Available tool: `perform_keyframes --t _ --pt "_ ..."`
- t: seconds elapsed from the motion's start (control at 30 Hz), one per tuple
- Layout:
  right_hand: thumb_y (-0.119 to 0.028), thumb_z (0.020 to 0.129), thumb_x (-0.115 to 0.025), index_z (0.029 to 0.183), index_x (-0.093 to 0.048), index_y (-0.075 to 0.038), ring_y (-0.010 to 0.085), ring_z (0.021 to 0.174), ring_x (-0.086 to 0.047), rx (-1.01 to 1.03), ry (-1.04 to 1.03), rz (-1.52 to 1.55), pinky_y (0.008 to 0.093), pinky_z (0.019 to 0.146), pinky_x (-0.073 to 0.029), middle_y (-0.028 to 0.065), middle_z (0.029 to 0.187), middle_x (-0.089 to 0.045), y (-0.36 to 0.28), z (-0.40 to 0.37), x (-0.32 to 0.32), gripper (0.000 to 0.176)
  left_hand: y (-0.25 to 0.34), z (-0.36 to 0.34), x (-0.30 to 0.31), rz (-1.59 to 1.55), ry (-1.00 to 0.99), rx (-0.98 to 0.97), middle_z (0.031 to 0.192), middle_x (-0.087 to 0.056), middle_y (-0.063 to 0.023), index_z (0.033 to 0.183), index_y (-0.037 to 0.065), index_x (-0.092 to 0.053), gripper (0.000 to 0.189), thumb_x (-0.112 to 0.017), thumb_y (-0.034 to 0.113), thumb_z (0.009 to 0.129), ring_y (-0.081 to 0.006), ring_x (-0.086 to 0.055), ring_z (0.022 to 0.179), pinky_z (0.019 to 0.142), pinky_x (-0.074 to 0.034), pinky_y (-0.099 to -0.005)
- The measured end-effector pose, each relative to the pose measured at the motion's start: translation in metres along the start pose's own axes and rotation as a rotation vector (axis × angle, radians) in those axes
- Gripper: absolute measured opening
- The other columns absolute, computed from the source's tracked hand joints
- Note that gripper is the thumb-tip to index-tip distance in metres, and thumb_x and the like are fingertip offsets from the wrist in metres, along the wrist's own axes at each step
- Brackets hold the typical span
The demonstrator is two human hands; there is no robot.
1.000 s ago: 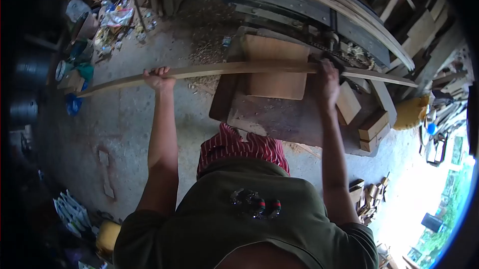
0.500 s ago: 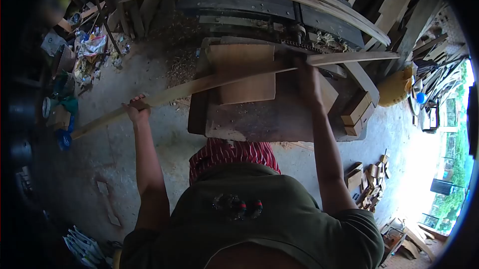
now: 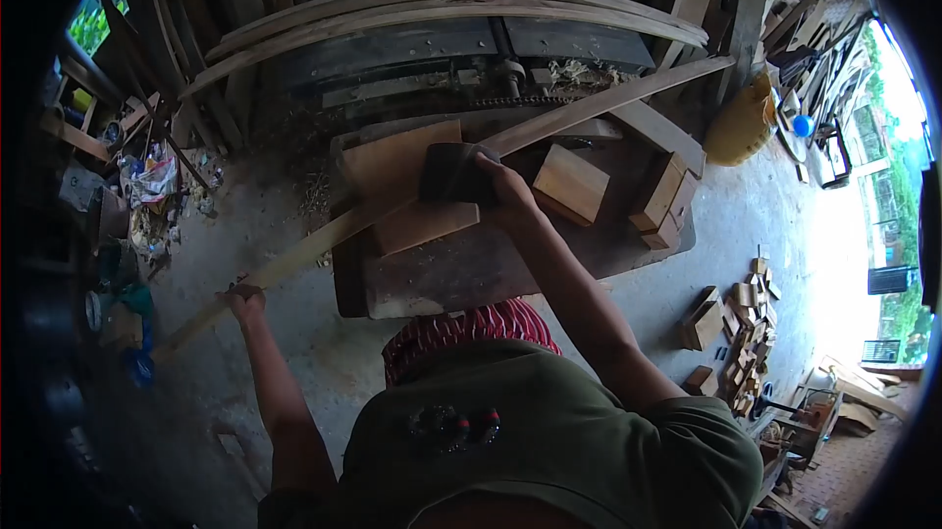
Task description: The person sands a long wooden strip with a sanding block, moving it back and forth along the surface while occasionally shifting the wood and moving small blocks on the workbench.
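A long thin wooden strip (image 3: 329, 236) runs diagonally over a low dark worktable (image 3: 432, 284). My left hand (image 3: 245, 301) is closed around the strip near its lower left end. My right hand (image 3: 502, 187) grips a dark, flat sanding-like block (image 3: 459, 174), which lies on top of the strip over the table. Under the strip is a flat light wooden board (image 3: 402, 151). To the right of my right hand sits a wooden block (image 3: 572, 184), and more blocks (image 3: 662, 197) stand at the table's right edge.
Long curved planks (image 3: 442, 9) lie across a dark machine (image 3: 392, 43) beyond the table. A yellow sack (image 3: 741, 124) stands at the right, with a pile of wood offcuts (image 3: 748, 328) on the floor. Plastic litter (image 3: 152, 181) lies at the left.
My right hand has moved left and nearer along the strip with the dark block. The strip now slants more steeply. The view has shifted, and the wooden block right of my hand now shows fully.
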State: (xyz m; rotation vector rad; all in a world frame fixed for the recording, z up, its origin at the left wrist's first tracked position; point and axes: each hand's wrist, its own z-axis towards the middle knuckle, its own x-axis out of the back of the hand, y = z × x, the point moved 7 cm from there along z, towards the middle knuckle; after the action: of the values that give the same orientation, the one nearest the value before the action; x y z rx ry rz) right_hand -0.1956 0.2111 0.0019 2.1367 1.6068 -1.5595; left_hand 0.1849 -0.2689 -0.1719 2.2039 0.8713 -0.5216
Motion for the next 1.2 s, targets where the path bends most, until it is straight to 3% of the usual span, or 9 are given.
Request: perform_keyframes --t 0.17,0.4,0.6,0.73,0.87,0.93,1.0,1.03,1.2 --pt "-0.021 0.098 -0.057 0.114 -0.061 0.004 0.0215 0.094 -0.069 0.099 0.093 -0.137 0.0358 0.085 -0.056 0.0121 0.105 -0.069 -0.046 -0.059 0.016 0.030 0.007 -0.032 -0.004 -0.037 -0.162 0.043 0.081 -0.057 -0.0071 0.083 0.009 -0.052 0.056 -0.045 0.064 0.094 -0.0232 -0.058 0.083 0.090 -0.048 -0.0425" --pt "-0.024 0.096 -0.061 0.121 -0.056 0.001 0.0252 0.105 -0.066 0.289 0.280 0.011 0.0433 0.096 -0.053 0.0142 0.114 -0.066 -0.149 -0.122 0.099 0.035 -0.128 -0.159 -0.077 0.156 -0.320 0.125 0.080 -0.060 -0.0074 0.087 0.008 -0.057 0.052 -0.045 0.059 0.095 -0.0238 -0.062 0.082 0.089 -0.051 -0.0403" --pt "-0.024 0.094 -0.064 0.127 -0.056 -0.008 0.0220 0.094 -0.067 0.355 0.446 0.012 0.0412 0.080 -0.057 0.0129 0.118 -0.063 -0.203 -0.160 0.135 0.037 -0.204 -0.246 -0.121 0.211 -0.371 0.151 0.093 -0.063 -0.0085 0.100 0.010 -0.056 0.048 -0.055 0.056 0.090 -0.0251 -0.064 0.087 0.092 -0.054 -0.0420" --pt "-0.026 0.095 -0.064 0.118 -0.060 -0.002 0.0180 0.098 -0.064 0.539 0.398 -0.351 0.0333 0.085 -0.051 0.0083 0.108 -0.066 -0.244 -0.167 0.148 0.034 -0.230 -0.238 -0.120 0.211 -0.501 0.182 0.101 -0.066 -0.0105 0.107 0.010 -0.057 0.049 -0.071 0.049 0.081 -0.0255 -0.066 0.098 0.093 -0.055 -0.0396" --pt "-0.034 0.101 -0.053 0.128 -0.059 -0.001 0.0248 0.098 -0.065 0.761 0.753 -1.457 0.0341 0.091 -0.047 0.0167 0.110 -0.068 -0.299 -0.184 0.131 0.043 -0.220 -0.241 -0.098 0.354 -0.299 0.035 0.102 -0.067 -0.0093 0.110 0.008 -0.057 0.039 -0.071 0.037 0.088 -0.0238 -0.067 0.099 0.089 -0.058 -0.0375" --pt "-0.024 0.104 -0.044 0.131 -0.056 -0.001 0.0332 0.126 -0.052 1.078 0.492 -1.765 0.0375 0.101 -0.041 0.0200 0.134 -0.055 -0.295 -0.161 0.126 0.038 -0.210 -0.239 -0.085 0.306 -0.173 0.044 0.103 -0.067 -0.0077 0.113 0.008 -0.057 0.032 -0.068 0.029 0.092 -0.0244 -0.068 0.098 0.085 -0.059 -0.0378" --pt "-0.022 0.104 -0.043 0.132 -0.056 -0.002 0.0337 0.133 -0.045 0.975 0.623 -2.301 0.0385 0.106 -0.039 0.0201 0.143 -0.047 -0.281 -0.131 0.182 0.037 -0.186 -0.222 -0.072 0.260 -0.112 -0.012 0.104 -0.067 -0.0074 0.113 0.007 -0.056 0.030 -0.066 0.027 0.093 -0.0247 -0.068 0.097 0.086 -0.059 -0.0372" --pt "-0.019 0.103 -0.042 0.132 -0.056 -0.003 0.0352 0.133 -0.045 0.928 0.433 -1.948 0.0414 0.109 -0.038 0.0203 0.144 -0.046 -0.270 -0.118 0.193 0.036 -0.170 -0.209 -0.067 0.243 -0.091 -0.044 0.104 -0.067 -0.0074 0.113 0.007 -0.056 0.030 -0.066 0.027 0.093 -0.0247 -0.068 0.097 0.086 -0.059 -0.0372" --pt "-0.006 0.097 -0.042 0.132 -0.057 -0.007 0.0327 0.135 -0.044 1.022 0.149 -2.074 0.0443 0.112 -0.035 0.0170 0.143 -0.049 -0.129 -0.113 0.071 0.038 -0.144 -0.188 -0.086 0.331 -0.190 -0.074 0.106 -0.068 -0.0035 0.117 0.011 -0.055 0.030 -0.062 0.030 0.095 -0.0217 -0.067 0.102 0.091 -0.058 -0.0380"
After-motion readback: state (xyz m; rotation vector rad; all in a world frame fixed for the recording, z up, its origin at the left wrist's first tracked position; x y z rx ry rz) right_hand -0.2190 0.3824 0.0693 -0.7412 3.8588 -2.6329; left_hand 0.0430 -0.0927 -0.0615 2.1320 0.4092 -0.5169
